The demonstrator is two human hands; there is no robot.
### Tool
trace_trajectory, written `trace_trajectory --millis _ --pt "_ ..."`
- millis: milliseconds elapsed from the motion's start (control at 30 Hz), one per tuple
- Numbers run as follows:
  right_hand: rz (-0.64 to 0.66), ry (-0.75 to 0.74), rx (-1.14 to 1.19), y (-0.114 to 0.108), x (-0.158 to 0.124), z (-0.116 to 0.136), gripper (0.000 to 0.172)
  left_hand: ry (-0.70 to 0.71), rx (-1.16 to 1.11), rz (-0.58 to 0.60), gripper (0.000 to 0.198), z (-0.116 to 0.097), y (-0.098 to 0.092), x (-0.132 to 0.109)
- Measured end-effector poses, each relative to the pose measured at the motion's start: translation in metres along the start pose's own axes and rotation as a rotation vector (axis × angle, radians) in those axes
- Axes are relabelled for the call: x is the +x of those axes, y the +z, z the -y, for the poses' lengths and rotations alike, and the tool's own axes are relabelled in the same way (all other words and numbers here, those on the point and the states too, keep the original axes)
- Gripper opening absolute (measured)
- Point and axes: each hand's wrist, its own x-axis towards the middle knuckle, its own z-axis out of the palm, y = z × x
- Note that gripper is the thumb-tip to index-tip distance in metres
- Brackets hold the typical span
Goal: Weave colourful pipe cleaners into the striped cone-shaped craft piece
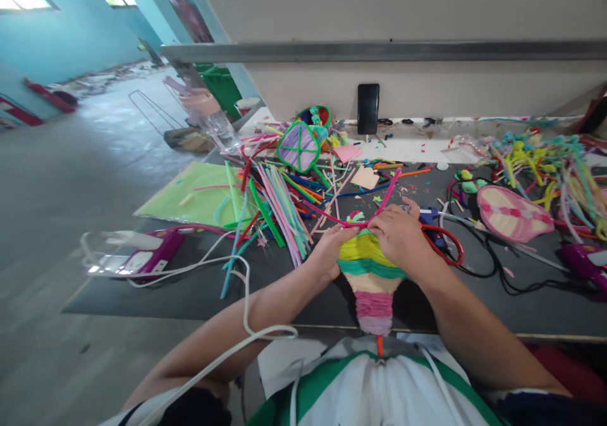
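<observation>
A striped fan-shaped craft (374, 280) of wound pipe cleaners, yellow, teal, cream and pink, hangs between my hands in front of my chest. An orange stem (380, 346) points down from its narrow end. My left hand (331, 249) is closed on the craft's upper left edge. Along the top edge lies a bright pink pipe cleaner (389, 193), its two ends sticking up left and right. My right hand (397, 233) pinches this pipe cleaner against the craft; the fingertips are partly hidden.
Loose pipe cleaners (284, 208) lie left of my hands beside a green sheet (190, 189). A purple device (154, 255) with a white cable sits at the left. A phone (368, 109) leans at the back. Right are a pink oval craft (515, 213) and a blue glue gun (430, 220).
</observation>
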Motion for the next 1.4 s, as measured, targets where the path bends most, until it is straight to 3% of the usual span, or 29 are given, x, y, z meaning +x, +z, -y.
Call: trace_trajectory --millis 200,267,333,400,433,500,567,633,700,800,867,1067,1133,1267,1333,1400 --pt "-0.015 0.031 0.079 -0.008 0.004 0.0 0.018 0.027 0.019 -0.033 0.034 -0.004 0.002 0.0" --pt "-0.165 0.117 0.199 -0.013 0.005 -0.002 0.013 0.066 0.026 -0.034 0.034 -0.009 0.003 0.0" --pt "-0.418 0.255 0.412 -0.017 0.007 -0.003 0.024 0.11 0.022 -0.052 0.032 -0.016 0.004 0.0" --pt "-0.614 0.407 0.76 -0.017 0.009 -0.003 0.039 0.157 0.005 -0.097 0.03 -0.024 0.004 0.0" --pt "-0.633 0.481 0.981 -0.015 0.01 -0.002 0.043 0.186 -0.013 -0.129 0.03 -0.029 0.004 0.0" --pt "-0.488 0.611 1.416 -0.01 0.011 0.003 0.045 0.265 -0.058 -0.195 0.029 -0.039 0.003 0.0" --pt "-0.186 0.664 1.702 -0.004 0.011 0.013 0.046 0.325 -0.093 -0.229 0.03 -0.047 0.0 0.0" --pt "0.075 0.642 1.828 0.001 0.008 0.024 0.044 0.363 -0.102 -0.231 0.032 -0.053 -0.003 0.0" --pt "0.183 0.641 1.869 0.004 0.005 0.035 0.041 0.382 -0.085 -0.215 0.033 -0.057 -0.005 0.0" --pt "0.145 0.664 1.883 0.006 0.003 0.044 0.04 0.426 -0.02 -0.203 0.036 -0.061 -0.006 -0.002" --pt "0.094 0.689 1.894 0.007 0.004 0.044 0.039 0.535 0.079 -0.206 0.035 -0.062 -0.008 -0.003" --pt "-0.016 0.691 1.912 0.014 0.007 0.045 0.038 1.278 0.793 -0.516 0.034 -0.06 -0.02 -0.01" --pt "-0.046 0.696 1.915 0.017 0.006 0.045 0.04 1.433 0.928 -0.553 0.044 -0.062 -0.022 -0.013" --pt "-0.079 0.733 1.888 0.021 0.004 0.044 0.039 1.625 0.912 -0.724 0.062 -0.074 -0.024 -0.02" --pt "-0.083 0.739 1.886 0.02 0.005 0.045 0.039 1.573 1.084 -0.595 0.049 -0.075 -0.023 -0.021" --pt "-0.075 0.728 1.903 0.02 0.005 0.047 0.039 1.432 1.316 -0.334 0.036 -0.07 -0.02 -0.018"
